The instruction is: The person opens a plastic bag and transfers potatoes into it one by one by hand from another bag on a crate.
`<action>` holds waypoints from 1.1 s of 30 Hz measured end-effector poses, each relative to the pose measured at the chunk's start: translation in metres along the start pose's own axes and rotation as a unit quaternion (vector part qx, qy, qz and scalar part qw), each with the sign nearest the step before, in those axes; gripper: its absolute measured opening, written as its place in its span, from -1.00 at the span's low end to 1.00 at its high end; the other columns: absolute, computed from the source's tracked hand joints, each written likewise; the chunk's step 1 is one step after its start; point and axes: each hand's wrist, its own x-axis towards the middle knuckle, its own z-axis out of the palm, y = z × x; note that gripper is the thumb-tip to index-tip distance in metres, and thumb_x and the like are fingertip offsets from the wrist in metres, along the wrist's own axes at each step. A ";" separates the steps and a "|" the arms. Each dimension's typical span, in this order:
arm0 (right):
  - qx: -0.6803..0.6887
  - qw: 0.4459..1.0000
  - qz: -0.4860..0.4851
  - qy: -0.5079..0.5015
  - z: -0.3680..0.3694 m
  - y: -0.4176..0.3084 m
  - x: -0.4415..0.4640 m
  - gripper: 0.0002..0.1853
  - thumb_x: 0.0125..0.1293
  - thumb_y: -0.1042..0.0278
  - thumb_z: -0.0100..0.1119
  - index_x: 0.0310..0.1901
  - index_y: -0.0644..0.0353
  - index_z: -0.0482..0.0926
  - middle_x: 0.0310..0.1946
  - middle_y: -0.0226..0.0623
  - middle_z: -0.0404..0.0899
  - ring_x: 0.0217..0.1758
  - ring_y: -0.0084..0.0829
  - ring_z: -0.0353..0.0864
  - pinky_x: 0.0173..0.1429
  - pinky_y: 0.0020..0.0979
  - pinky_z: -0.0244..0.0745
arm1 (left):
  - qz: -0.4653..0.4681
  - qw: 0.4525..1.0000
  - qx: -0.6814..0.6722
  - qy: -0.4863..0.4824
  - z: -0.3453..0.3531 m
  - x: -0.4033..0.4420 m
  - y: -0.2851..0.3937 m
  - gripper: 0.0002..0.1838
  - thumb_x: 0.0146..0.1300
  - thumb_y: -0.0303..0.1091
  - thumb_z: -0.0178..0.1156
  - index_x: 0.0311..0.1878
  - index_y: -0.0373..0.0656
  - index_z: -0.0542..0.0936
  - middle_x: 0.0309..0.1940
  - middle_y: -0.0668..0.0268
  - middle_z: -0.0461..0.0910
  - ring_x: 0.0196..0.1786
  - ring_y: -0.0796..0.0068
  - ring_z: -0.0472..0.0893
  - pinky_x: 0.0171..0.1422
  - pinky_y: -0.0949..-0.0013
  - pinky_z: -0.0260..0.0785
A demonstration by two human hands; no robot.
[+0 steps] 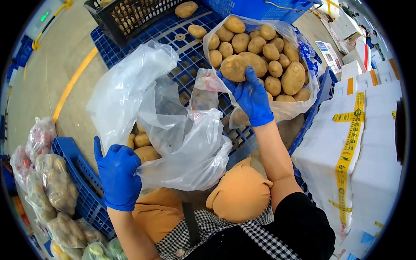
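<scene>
My right hand (pixel 255 100), in a blue glove, grips a large potato (pixel 233 68) over the front of a full sack. The sack is a clear plastic bag (pixel 294 110) whose mouth is spread wide around many loose potatoes (pixel 293 79). My left hand (pixel 118 173), gloved the same, pinches the near rim of another clear plastic bag (pixel 186 167), with the index finger pointing up. Inside that bag a few potatoes (pixel 147 154) show at the bottom left; crumpled plastic hides the rest.
Blue plastic pallets (pixel 186 39) lie under the bags. A black crate (pixel 125 21) and a blue crate (pixel 251 9) stand at the back. Two loose potatoes (pixel 197 30) rest nearby. Filled bags (pixel 56 182) line a blue crate (pixel 82 177) at left. White taped boxes (pixel 325 143) are stacked right.
</scene>
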 end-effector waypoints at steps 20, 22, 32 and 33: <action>-0.410 0.897 -0.016 -0.161 0.081 0.090 -0.016 -0.62 0.36 0.45 0.08 0.19 0.24 0.39 -0.10 -0.30 0.59 -0.04 -0.50 0.58 0.06 -0.48 0.48 | 0.015 0.999 0.042 0.011 -0.004 -0.007 -0.006 -0.83 -0.22 -0.57 0.07 -0.62 0.01 0.53 -0.55 0.36 0.47 -0.28 0.25 0.51 0.47 -0.21 -0.14; -0.393 0.877 0.147 -0.234 0.096 0.094 -0.038 -0.58 0.36 0.43 0.08 0.25 0.18 0.39 -0.05 -0.30 0.58 0.05 -0.50 0.54 0.21 -0.43 0.41 | 0.006 0.999 0.034 0.017 -0.008 -0.008 -0.003 -0.83 -0.26 -0.57 0.08 -0.62 0.00 0.53 -0.56 0.35 0.45 -0.26 0.26 0.50 0.48 -0.25 -0.15; -0.946 0.319 -0.054 -0.024 -0.074 -0.012 0.073 -0.54 0.16 0.39 0.13 0.14 0.11 0.41 0.09 -0.13 0.48 0.07 -0.06 0.50 0.10 -0.16 0.46 | 0.000 0.999 0.025 0.027 -0.004 -0.007 -0.009 -0.84 -0.28 -0.61 0.09 -0.62 -0.08 0.51 -0.60 0.34 0.45 -0.32 0.28 0.49 0.48 -0.10 -0.06; -0.944 0.328 -0.035 -0.005 -0.078 -0.013 0.080 -0.57 0.12 0.28 0.21 0.05 0.16 0.43 0.01 -0.07 0.48 0.02 -0.09 0.54 0.03 -0.18 0.49 | 0.005 0.999 0.022 0.025 -0.002 -0.006 -0.006 -0.85 -0.28 -0.61 0.09 -0.62 -0.07 0.51 -0.60 0.33 0.45 -0.32 0.28 0.49 0.48 -0.11 -0.06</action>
